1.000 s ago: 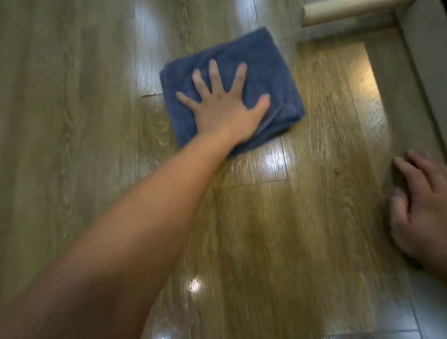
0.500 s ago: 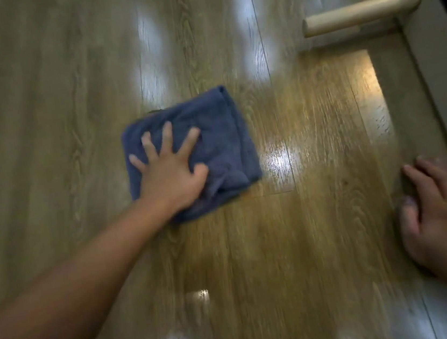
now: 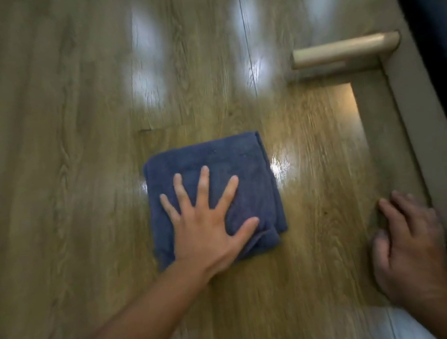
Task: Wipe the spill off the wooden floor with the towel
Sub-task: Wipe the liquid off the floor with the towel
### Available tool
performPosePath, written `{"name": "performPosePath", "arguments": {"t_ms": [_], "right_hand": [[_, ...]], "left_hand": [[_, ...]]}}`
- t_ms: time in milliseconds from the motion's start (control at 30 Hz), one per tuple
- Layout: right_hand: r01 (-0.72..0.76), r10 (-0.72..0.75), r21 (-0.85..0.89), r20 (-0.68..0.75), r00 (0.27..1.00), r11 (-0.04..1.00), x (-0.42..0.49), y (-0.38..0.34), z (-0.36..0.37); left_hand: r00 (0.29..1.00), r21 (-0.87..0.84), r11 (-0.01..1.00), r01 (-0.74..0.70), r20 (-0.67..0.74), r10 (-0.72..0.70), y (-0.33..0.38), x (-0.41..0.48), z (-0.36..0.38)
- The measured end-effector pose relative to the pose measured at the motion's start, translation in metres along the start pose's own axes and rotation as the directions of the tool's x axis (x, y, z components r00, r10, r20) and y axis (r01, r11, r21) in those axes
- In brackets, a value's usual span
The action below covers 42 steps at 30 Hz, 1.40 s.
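Blue towel (image 3: 216, 170), folded into a rough square, lies flat on the shiny wooden floor (image 3: 72, 137). Left hand (image 3: 207, 230) presses it with fingers (image 3: 204, 183) spread, right hand (image 3: 408, 248) rests relaxed on the floor to the towel's right.

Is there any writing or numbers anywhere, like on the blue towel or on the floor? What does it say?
None: no words, numbers, labels or signs can be read anywhere.
Blue towel, under the left hand: plain cloth, no tag or logo shows.
Wooden floor: only wood grain and light glare.
Pale furniture leg and dark cushion: plain, no print.
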State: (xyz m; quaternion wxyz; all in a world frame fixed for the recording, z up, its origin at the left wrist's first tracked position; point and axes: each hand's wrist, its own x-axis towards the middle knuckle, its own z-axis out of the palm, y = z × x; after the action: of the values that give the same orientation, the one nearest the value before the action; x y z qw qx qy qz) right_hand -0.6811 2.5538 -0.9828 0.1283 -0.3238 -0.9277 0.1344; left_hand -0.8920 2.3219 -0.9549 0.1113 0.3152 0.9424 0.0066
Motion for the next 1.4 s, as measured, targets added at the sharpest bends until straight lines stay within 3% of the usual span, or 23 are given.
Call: {"name": "performPosePath", "arguments": {"t_ms": [100,233,333,400,533,800,900,1000,1067,1267,1400], "right_hand": [[-0.006,0.006,-0.008,0.024,1.000,1.000,-0.002,0.002,-0.001],[-0.011,0.012,-0.013,0.041,0.999,1.000,-0.002,0.001,-0.003],[-0.022,0.022,0.006,0.039,0.999,1.000,-0.001,-0.001,-0.005],[-0.031,0.031,0.004,0.031,0.999,1.000,0.000,-0.003,-0.005],[-0.047,0.047,0.004,-0.003,0.999,0.999,-0.001,-0.003,-0.002],[-0.022,0.022,-0.014,-0.012,1.000,1.000,-0.002,-0.001,-0.001],[-0.026,0.026,-0.007,-0.023,0.999,1.000,-0.001,-0.001,0.001],[-0.021,0.021,-0.007,-0.039,0.999,1.000,-0.002,0.000,0.001],[-0.023,0.022,-0.018,-0.038,0.999,1.000,-0.004,0.002,0.002],[-0.026,0.026,-0.014,-0.014,1.000,1.000,-0.003,0.003,0.002],[-0.028,0.028,-0.007,-0.007,1.000,1.000,-0.003,0.002,0.001]], "left_hand": [[1.000,0.074,0.997,-0.005,0.020,0.003,0.017,0.084,-0.013],[0.999,0.032,0.998,0.051,0.014,-0.052,0.047,0.176,-0.030],[0.999,0.026,0.999,0.047,-0.019,-0.046,0.054,0.144,-0.028],[0.997,0.007,1.000,-0.027,-0.074,0.028,0.060,0.082,-0.019],[0.989,-0.006,0.990,-0.143,-0.040,0.142,0.081,-0.012,0.011],[0.996,0.029,0.996,-0.083,0.017,0.082,0.182,0.166,-0.015],[0.997,0.006,0.997,-0.072,-0.024,0.072,0.183,0.148,-0.013],[0.975,-0.079,0.975,-0.206,-0.106,0.197,0.162,0.063,-0.001],[0.968,-0.080,0.966,-0.244,-0.074,0.238,0.152,0.019,0.009],[0.984,-0.027,0.983,-0.179,0.015,0.179,0.211,0.132,-0.011],[0.989,0.014,0.989,-0.145,-0.007,0.146,0.231,0.161,-0.013]]}}
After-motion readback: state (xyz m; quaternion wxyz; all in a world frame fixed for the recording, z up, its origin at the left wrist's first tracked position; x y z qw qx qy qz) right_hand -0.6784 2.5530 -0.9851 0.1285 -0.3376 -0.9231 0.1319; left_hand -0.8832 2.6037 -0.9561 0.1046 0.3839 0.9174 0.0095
